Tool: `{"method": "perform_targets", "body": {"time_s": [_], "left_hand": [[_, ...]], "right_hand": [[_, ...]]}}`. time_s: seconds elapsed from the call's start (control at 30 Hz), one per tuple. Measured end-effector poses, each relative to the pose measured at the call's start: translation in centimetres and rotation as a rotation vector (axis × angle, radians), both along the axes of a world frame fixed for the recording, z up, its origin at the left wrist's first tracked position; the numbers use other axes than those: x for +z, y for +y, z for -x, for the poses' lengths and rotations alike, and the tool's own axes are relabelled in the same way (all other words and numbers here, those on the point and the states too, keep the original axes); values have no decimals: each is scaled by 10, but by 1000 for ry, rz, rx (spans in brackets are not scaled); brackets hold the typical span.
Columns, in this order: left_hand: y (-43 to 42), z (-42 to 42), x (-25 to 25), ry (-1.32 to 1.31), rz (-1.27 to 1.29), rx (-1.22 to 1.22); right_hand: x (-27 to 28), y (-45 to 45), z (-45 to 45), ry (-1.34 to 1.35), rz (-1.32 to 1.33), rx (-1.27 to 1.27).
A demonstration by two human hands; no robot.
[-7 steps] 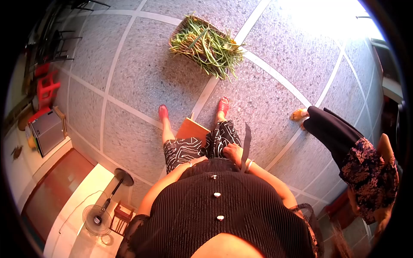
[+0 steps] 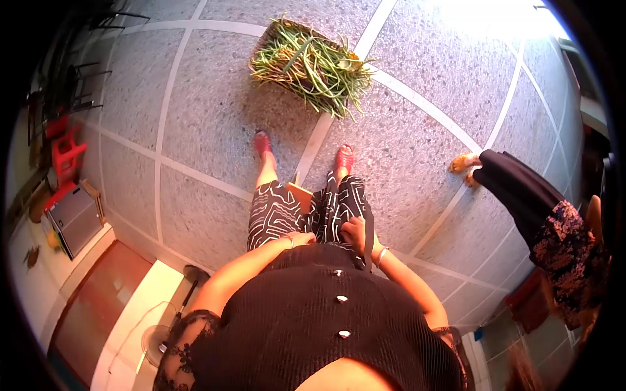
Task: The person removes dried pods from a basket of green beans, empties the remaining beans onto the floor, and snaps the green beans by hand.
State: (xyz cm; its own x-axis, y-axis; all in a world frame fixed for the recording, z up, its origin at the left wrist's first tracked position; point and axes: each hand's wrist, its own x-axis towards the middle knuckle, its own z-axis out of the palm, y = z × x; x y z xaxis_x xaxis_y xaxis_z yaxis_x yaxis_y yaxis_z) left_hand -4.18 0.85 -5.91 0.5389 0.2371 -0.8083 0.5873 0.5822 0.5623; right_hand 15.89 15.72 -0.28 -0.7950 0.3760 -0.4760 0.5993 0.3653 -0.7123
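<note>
Black sash [image 2: 370,228] at the waist, beside the curled right hand [image 2: 354,230].
Left hand [image 2: 301,239] rests by patterned trousers [image 2: 270,212], perhaps steadying cloth; whether either grip holds any, I can't tell. Ahead, a basket [image 2: 263,45] keeps long green stalks [image 2: 316,73] bunched on the floor [image 2: 208,98].

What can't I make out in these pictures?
All in the head view:
- Left hand: whether it grips anything, hidden by its curled fingers.
- Right hand: its grip, too small to read.
- Basket: its inside, covered by green stalks.
- Wooden piece: mostly behind patterned trousers.
- Far floor, top right: washed out by glare.
- Other person: head lost at the dark edge.
</note>
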Motion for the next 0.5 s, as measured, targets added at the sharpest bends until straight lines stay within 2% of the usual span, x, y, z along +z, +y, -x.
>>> {"method": "perform_targets", "body": {"time_s": [0.07, 0.13, 0.2, 0.27, 0.33, 0.4, 0.5], "left_hand": [[4, 20, -26, 50, -51, -196], [-24, 35, -60, 23, -48, -138], [0, 63, -49, -21, -168, -399], [8, 79, -62, 7, -176, -347], [26, 94, -74, -32, -191, -401], [43, 108, -104, -59, -240, -485], [53, 100, -150, -128, -318, -599]], "right_hand": [[-6, -1, 16, 22, -118, -36], [-17, -15, 23, -42, -155, -43], [-42, -16, 24, -58, -187, -4], [-71, -4, 16, -71, -190, 93], [-94, 17, 17, -57, -157, 88], [-117, 44, 26, -62, -129, 156], [-136, 67, 34, -10, -158, 122]]}}
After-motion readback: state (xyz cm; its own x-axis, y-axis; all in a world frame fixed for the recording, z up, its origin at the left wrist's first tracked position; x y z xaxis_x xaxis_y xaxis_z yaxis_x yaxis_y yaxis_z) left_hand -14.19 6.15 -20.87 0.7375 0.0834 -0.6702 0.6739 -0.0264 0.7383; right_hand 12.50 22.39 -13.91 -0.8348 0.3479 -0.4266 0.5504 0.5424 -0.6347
